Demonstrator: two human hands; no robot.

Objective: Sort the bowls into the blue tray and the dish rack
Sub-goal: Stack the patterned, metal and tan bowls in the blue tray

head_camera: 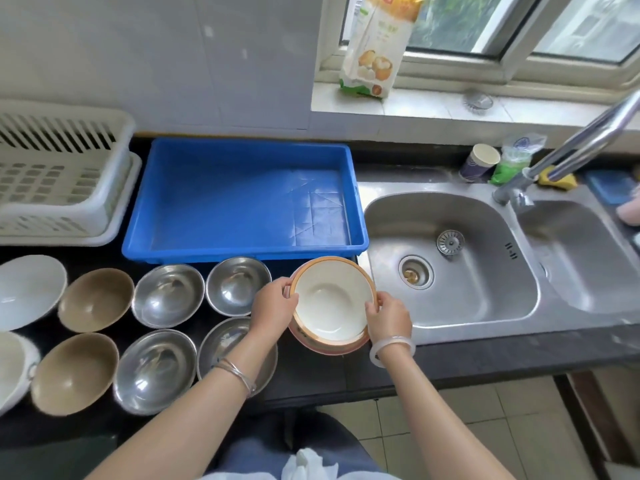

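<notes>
Both my hands hold a cream bowl with an orange rim (330, 301), lifted just above a second pink-rimmed bowl (332, 348) on the dark counter. My left hand (273, 304) grips its left rim and my right hand (388, 318) grips its right rim. The blue tray (242, 249) lies just behind the bowl and holds nothing. The white dish rack (65, 188) stands at the far left. Several steel bowls (168, 294) (238, 284) (156, 370), two brown bowls (95, 299) (76, 374) and white bowls (27, 291) sit in rows to the left.
A double steel sink (450, 306) lies right of the tray, with a tap (568, 147) over it. A paper cup (479, 162), a green bag and a yellow sponge sit behind the sink. A flour bag (374, 46) stands on the windowsill.
</notes>
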